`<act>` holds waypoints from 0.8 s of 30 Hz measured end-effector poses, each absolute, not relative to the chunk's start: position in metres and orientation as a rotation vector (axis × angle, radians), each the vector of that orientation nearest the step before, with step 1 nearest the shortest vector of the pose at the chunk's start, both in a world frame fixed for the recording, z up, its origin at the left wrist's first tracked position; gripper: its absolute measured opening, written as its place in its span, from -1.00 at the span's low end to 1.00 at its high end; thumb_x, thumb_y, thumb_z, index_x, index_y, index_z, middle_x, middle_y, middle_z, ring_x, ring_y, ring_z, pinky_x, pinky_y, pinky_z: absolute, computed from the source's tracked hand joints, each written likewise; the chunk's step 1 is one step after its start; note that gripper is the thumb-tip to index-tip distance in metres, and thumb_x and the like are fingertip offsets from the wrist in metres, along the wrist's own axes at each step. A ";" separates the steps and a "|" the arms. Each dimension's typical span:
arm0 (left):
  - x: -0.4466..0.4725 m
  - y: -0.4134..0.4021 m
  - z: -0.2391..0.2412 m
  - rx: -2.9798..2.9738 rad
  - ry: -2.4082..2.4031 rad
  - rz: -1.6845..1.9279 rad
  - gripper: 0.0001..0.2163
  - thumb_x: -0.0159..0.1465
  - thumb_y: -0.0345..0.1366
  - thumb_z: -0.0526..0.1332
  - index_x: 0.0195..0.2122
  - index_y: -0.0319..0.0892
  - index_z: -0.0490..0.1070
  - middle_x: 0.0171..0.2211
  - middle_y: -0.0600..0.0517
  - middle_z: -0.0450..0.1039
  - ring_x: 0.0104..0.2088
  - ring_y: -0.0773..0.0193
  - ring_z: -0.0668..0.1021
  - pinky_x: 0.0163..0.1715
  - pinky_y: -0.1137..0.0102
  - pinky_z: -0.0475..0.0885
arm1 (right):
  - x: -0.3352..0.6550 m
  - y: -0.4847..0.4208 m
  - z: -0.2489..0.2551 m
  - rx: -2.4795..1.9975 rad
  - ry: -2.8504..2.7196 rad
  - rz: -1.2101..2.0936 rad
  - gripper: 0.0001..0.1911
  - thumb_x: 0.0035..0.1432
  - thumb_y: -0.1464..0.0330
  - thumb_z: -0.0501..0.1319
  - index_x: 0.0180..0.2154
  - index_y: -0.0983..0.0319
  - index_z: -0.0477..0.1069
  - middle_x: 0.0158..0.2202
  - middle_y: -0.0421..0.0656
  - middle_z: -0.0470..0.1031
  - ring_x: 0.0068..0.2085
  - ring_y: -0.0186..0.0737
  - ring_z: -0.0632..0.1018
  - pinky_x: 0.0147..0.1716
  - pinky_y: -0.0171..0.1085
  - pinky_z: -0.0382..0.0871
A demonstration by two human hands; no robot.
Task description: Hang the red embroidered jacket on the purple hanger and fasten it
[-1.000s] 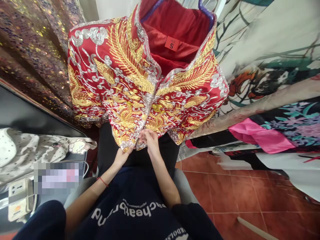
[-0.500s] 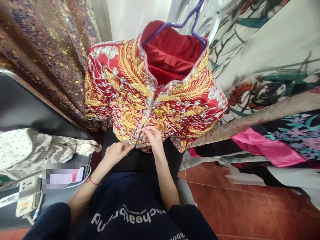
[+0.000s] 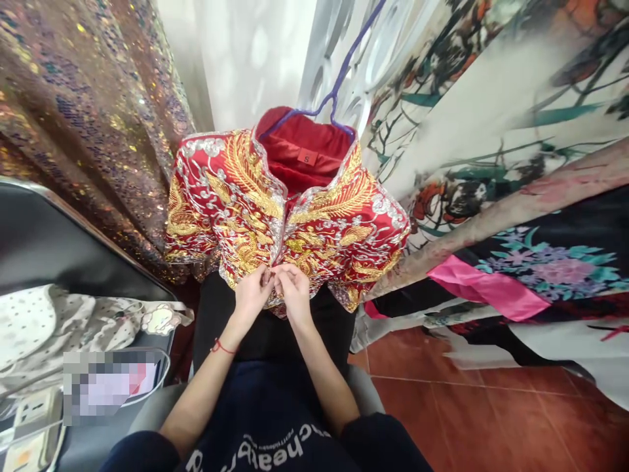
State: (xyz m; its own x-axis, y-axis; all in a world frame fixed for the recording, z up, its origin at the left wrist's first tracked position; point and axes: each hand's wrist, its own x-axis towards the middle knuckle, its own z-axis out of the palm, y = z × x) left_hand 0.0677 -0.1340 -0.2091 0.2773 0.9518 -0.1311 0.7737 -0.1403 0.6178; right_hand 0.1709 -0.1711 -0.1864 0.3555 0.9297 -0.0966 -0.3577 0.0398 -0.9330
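Observation:
A red short-sleeved jacket (image 3: 236, 210), thick with gold and silver embroidery, hangs in front of me with its lower part over my lap. Its stand collar is spread around a purple hanger (image 3: 337, 88), and a small red size label (image 3: 307, 157) marked S shows inside. My left hand (image 3: 253, 293) pinches the front opening low down. Right beside it, my right hand (image 3: 295, 294) also pinches the front edge, the fingertips of both nearly touching. Whatever small fastening lies between the fingers is hidden.
To the left, a dark chair (image 3: 73, 236) bears a dotted cloth bag (image 3: 103, 321), a phone (image 3: 113, 387) with a blurred screen and a power strip (image 3: 32, 419). Sequined fabric (image 3: 122, 131) hangs behind it. Printed garments (image 3: 491, 131) hang at the right above red floor tiles (image 3: 442, 406).
My left hand has moved up and right from the jacket's lower hem to meet my right hand. The view has shifted, so the jacket and hanger appear lower and smaller.

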 end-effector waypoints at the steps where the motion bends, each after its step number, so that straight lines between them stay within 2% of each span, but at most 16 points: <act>1: 0.068 -0.136 -0.210 1.959 1.542 0.397 -0.89 0.32 -0.26 0.17 -0.20 -0.11 0.45 -0.37 0.05 0.51 -0.35 0.22 0.55 -0.40 0.44 0.17 | 0.168 -0.171 -0.181 -1.088 -0.659 1.058 -0.72 0.04 0.14 0.35 -0.40 0.23 0.46 -0.61 -0.34 0.33 -0.62 -0.48 0.26 -0.60 -0.39 0.17; 6: 0.073 -0.143 -0.216 1.878 1.560 0.425 -0.84 0.34 -0.25 0.18 -0.12 -0.11 0.49 -0.33 0.02 0.54 -0.31 0.22 0.58 -0.39 0.47 0.20 | 0.160 -0.170 -0.140 -1.048 -0.722 0.915 -0.71 0.16 0.11 0.31 -0.33 0.21 0.44 -0.57 -0.33 0.36 -0.63 -0.47 0.30 -0.60 -0.38 0.23; 11: 0.088 -0.137 -0.216 1.817 1.607 0.417 -0.81 0.38 -0.23 0.16 -0.09 -0.14 0.50 -0.32 0.00 0.56 -0.28 0.18 0.61 -0.37 0.44 0.22 | 0.161 -0.156 -0.109 -1.039 -0.748 0.801 -0.72 0.20 0.12 0.28 -0.29 0.22 0.43 -0.51 -0.31 0.43 -0.64 -0.50 0.33 -0.64 -0.40 0.21; 16: 0.104 -0.123 -0.210 1.798 1.624 0.380 -0.73 0.41 -0.25 0.11 0.05 -0.14 0.48 -0.19 -0.10 0.61 -0.17 0.09 0.63 -0.29 0.38 0.30 | 0.159 -0.143 -0.094 -1.021 -0.714 0.727 -0.72 0.23 0.12 0.26 -0.27 0.23 0.42 -0.49 -0.29 0.46 -0.64 -0.51 0.35 -0.62 -0.41 0.25; 21: 0.130 -0.125 -0.206 1.842 1.577 0.389 -0.72 0.41 -0.26 0.09 0.04 -0.18 0.50 -0.19 -0.17 0.63 -0.17 0.05 0.64 -0.25 0.34 0.36 | 0.172 -0.136 -0.071 -0.967 -0.729 0.653 -0.78 0.24 0.19 0.25 -0.29 0.22 0.41 -0.48 -0.28 0.49 -0.64 -0.51 0.36 -0.63 -0.42 0.24; 24: 0.149 -0.136 -0.207 1.870 1.510 0.405 -0.70 0.41 -0.18 0.10 0.04 -0.17 0.52 -0.20 -0.18 0.63 -0.17 0.04 0.65 -0.23 0.33 0.39 | 0.186 -0.138 -0.058 -0.976 -0.742 0.584 -0.78 0.24 0.18 0.25 -0.31 0.20 0.40 -0.47 -0.28 0.48 -0.64 -0.51 0.34 -0.63 -0.42 0.22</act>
